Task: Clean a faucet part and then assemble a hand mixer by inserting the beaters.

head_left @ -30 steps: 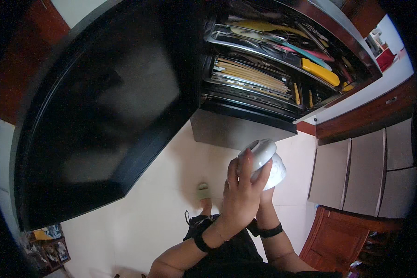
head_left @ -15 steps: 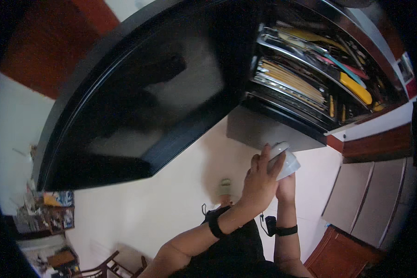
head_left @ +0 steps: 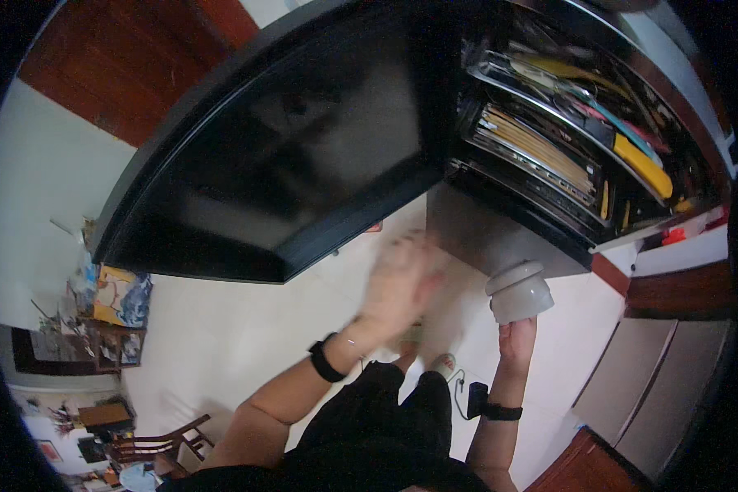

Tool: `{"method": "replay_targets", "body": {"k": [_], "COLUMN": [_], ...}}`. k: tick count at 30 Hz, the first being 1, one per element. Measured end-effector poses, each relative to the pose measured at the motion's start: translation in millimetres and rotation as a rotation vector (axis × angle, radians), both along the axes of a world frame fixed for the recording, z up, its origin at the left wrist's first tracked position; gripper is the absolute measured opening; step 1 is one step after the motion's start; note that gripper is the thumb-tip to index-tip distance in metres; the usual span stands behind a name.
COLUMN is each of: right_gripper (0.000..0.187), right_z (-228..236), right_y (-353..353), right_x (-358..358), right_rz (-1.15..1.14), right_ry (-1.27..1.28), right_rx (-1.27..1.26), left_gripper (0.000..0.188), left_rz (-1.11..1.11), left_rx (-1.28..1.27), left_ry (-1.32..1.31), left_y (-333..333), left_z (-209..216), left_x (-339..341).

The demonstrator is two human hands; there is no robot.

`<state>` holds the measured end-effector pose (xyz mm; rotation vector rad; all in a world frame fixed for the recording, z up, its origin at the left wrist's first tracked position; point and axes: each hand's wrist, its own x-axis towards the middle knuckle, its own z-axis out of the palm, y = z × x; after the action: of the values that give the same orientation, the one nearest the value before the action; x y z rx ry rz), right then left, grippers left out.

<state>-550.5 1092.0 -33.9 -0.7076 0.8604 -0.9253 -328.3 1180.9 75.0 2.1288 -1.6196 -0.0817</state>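
Near open drawer (head_left: 533,205): right hand (head_left: 518,338) holds white jar (head_left: 521,297), left hand (head_left: 402,280) apart.

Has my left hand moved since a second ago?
Yes. Judged against the grey cabinet panel, your left hand has gone left, off the white jar and toward the panel's left edge.
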Motion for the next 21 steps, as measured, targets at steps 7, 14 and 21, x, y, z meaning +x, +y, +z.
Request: {"method": "replay_targets", "body": {"k": [7, 14, 21], "right_gripper": [0.03, 0.029, 0.029], "right_z": [-12, -17, -22], "right_y": [3, 8, 7], "right_x": [-5, -23, -48], "right_rz": [-0.143, -0.224, -0.221], "right_ry": [-0.082, -0.153, -0.1], "right_rx": [0.141, 0.135, 0.144], "left_gripper": [0.076, 0.084, 0.088], "left_rz": [0.278, 0.343, 0.33], "left_rx": [0.046, 0.338, 0.397], "left_ry": [-0.525, -0.717, -0.743], "left_y": [-3, -29, -26], "left_z": [47, 52, 42], "left_x": [70, 78, 82]}}
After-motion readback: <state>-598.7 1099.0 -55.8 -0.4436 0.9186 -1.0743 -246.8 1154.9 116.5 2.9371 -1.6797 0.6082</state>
